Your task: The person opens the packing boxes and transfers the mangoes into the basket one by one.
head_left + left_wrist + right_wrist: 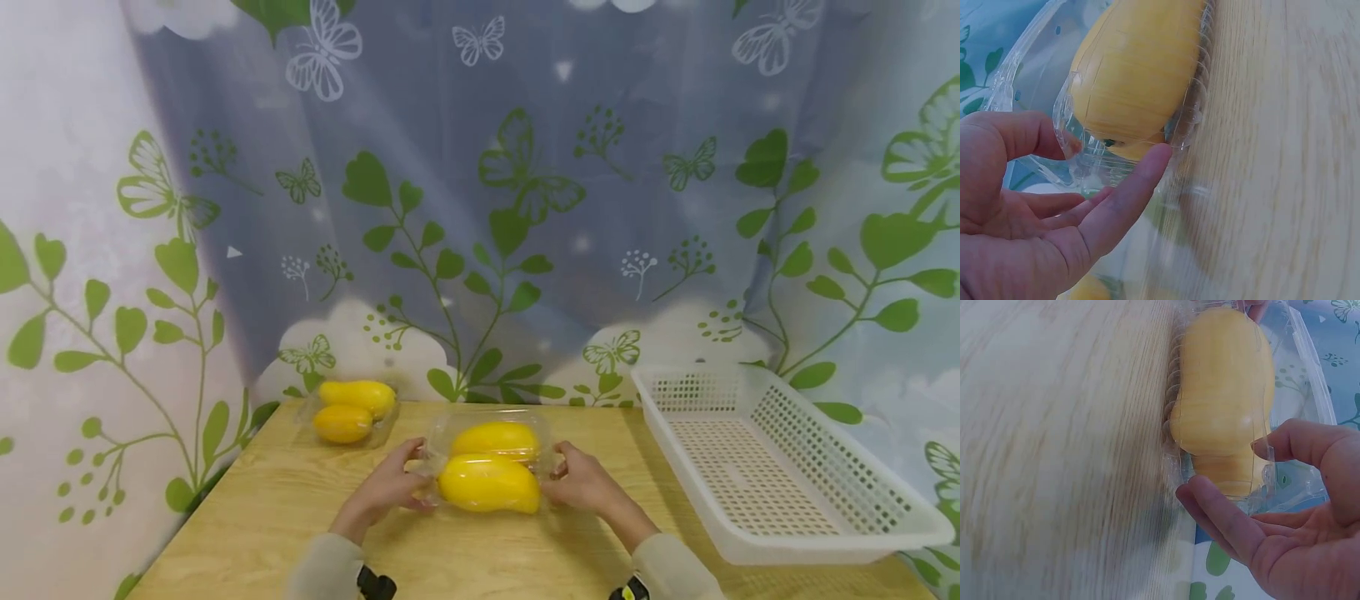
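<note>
A clear plastic fruit box point(444, 423) holds two yellow mangoes, one at the front point(489, 483) and one behind it point(495, 439). My left hand point(392, 483) grips the box's left end, and my right hand point(591, 483) grips its right end. In the left wrist view, the thumb point(1035, 134) hooks over the rim while a fingertip point(1159, 159) meets the lower edge. The right wrist view has the thumb point(1291, 440) at the rim too, with fingers point(1219, 515) at the lower edge. The box sits close over the wooden table.
A second clear box point(384, 432) with two yellow mangoes point(343, 424) stands at the table's back left. On the right lies a white perforated plastic basket point(693, 492). A patterned curtain point(630, 208) hangs right behind the wooden table point(247, 517).
</note>
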The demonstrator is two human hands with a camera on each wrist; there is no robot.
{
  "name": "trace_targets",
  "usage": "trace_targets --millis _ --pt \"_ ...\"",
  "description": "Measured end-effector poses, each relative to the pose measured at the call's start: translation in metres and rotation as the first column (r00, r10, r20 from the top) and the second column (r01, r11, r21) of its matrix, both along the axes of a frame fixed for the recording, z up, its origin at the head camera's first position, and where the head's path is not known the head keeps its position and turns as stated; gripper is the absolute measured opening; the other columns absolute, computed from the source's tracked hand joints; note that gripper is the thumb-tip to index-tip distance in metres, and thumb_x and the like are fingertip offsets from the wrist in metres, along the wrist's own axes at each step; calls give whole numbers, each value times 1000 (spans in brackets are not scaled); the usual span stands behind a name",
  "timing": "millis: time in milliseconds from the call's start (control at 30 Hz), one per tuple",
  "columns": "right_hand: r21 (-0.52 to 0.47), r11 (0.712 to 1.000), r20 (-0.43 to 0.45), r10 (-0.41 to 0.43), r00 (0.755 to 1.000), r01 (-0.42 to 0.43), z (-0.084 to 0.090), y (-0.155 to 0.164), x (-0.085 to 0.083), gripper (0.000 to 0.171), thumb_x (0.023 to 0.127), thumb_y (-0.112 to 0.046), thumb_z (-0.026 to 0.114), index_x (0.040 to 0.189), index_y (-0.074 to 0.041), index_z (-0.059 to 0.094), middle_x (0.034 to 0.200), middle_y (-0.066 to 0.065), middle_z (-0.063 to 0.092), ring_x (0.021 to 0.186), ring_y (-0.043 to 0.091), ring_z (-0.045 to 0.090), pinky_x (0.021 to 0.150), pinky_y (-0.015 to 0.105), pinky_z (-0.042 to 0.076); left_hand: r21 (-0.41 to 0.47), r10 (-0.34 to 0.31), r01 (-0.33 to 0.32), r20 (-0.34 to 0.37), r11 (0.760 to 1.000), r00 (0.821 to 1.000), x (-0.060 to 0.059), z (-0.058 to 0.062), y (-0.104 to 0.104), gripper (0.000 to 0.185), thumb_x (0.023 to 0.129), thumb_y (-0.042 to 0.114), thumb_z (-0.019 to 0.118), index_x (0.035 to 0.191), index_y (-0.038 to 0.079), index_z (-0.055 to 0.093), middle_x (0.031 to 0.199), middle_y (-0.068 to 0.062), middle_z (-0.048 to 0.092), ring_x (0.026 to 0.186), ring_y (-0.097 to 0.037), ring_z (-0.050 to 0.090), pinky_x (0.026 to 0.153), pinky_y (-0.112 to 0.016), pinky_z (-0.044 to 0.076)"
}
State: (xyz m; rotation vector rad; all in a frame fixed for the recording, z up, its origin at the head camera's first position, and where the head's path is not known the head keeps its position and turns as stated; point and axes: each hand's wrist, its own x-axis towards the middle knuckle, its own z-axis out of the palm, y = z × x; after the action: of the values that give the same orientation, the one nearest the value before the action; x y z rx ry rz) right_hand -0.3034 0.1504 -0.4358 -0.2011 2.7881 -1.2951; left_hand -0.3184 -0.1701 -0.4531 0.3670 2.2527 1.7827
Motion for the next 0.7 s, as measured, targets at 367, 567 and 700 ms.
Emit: trace_targets --millis 367,567,700 --pt "-71 997 37 -27 999 30 -2 7 1 73 84 -6 75 147 9 42 102 16 64 73 21 68 68 35 63 16 -1 0 45 1000 999 -3 -4 9 77 98 2 60 159 -6 15 153 -37 29 95 -28 67 78 -48 67" --pt "-76 996 42 -38 998 41 -2 10 2 73 84 -6 74 147 9 42 99 14 63 69 20 66 65 34 61 38 -2 0 55 999 998 -3 -4 14 78 98 3 60 160 -5 13 154 -38 27 92 -26 68 78 -49 67" --pt "-87 995 57 -44 997 49 -2 13 2 73 84 -5 73 148 8 41 100 15 63 68 20 64 64 34 62 47 -5 2 59 999 998 -4 -5 17 78 99 4 60 160 -2 13 154 -38 27 96 -28 68 77 -50 66"
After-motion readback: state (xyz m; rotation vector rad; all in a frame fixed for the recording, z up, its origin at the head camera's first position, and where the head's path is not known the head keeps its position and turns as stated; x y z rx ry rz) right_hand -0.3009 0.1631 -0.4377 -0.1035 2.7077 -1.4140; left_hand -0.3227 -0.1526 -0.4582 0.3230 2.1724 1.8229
